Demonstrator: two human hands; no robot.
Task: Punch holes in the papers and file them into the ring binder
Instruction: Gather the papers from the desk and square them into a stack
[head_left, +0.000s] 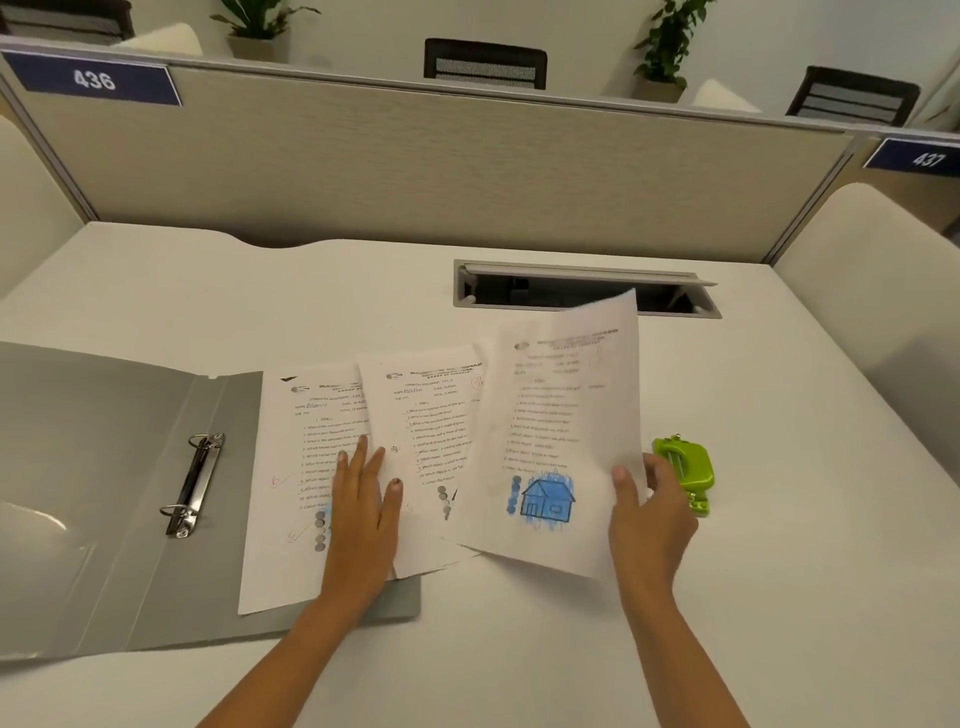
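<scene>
Partition (441, 171) nos. 436 (96, 79), 437 (919, 156) behind papers (431, 415)

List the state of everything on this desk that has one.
ring binder: open, lying flat, no sheets on its rings.
house sheet: lifted, pinched by right hand.
other sheets: fanned out flat, left hand pressing them.
hole punch: on the desk, no paper in it.
cable hatch: lid open.
</scene>
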